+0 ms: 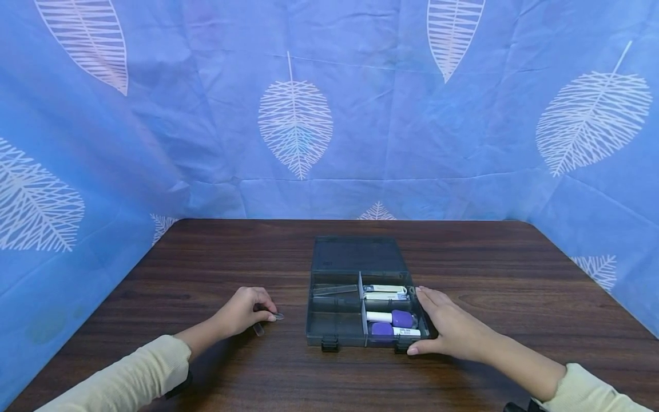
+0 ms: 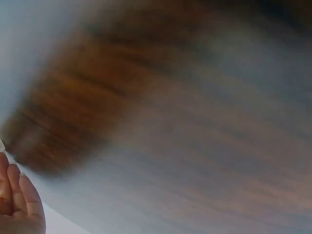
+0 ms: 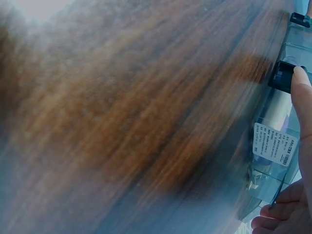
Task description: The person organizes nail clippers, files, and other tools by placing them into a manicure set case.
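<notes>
An organizer box (image 1: pixel 334 337) of dark see-through plastic lies on the table with its lid (image 1: pixel 355 254) folded back. Two white-and-purple bottles (image 1: pixel 401 318) fill its front right compartment; nail clippers (image 1: pixel 385 289) lie in the one behind. A clear strip (image 1: pixel 334 290) is in the back left compartment. My right hand (image 1: pixel 458 332) holds the box's right front corner, thumb by the front latch (image 3: pixel 282 77) and fingers along the side. Left of the box, my left hand (image 1: pixel 247 309) pinches a small shiny piece (image 1: pixel 278 316) just above the table; its kind cannot be made out.
A short clear strip (image 1: pixel 258 329) shows under the left hand. The brown wood-grain table (image 1: pixel 231 246) stretches around the box. Blue cloth (image 1: pixel 216 114) with white leaf prints hangs behind and at both sides.
</notes>
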{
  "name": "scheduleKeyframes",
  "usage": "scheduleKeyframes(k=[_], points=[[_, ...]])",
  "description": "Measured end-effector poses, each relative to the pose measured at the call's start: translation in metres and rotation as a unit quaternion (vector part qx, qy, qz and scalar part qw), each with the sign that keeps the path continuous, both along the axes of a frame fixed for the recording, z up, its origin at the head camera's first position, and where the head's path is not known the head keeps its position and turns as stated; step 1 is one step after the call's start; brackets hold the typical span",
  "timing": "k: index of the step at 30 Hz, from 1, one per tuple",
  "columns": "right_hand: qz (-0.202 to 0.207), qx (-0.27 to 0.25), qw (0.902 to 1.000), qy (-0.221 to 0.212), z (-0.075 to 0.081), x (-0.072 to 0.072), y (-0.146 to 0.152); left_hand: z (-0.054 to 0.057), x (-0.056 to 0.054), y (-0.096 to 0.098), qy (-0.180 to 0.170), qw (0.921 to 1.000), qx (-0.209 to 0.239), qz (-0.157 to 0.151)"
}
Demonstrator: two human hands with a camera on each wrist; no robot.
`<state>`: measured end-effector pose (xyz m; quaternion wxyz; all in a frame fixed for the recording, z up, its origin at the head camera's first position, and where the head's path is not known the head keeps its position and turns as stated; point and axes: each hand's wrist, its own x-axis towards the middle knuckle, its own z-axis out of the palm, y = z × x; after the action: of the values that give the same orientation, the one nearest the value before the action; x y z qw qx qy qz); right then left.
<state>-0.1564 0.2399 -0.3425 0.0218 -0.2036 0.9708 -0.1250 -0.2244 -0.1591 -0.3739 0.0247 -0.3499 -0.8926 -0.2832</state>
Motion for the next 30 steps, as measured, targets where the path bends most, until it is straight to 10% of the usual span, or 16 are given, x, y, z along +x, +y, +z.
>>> scheduleKeyframes(k=[30], points=[[0.0,-0.001,1.0,0.004,0.001,0.001,0.0,0.031,0.006,0.035,0.017,0.9948,0.082,0.057]])
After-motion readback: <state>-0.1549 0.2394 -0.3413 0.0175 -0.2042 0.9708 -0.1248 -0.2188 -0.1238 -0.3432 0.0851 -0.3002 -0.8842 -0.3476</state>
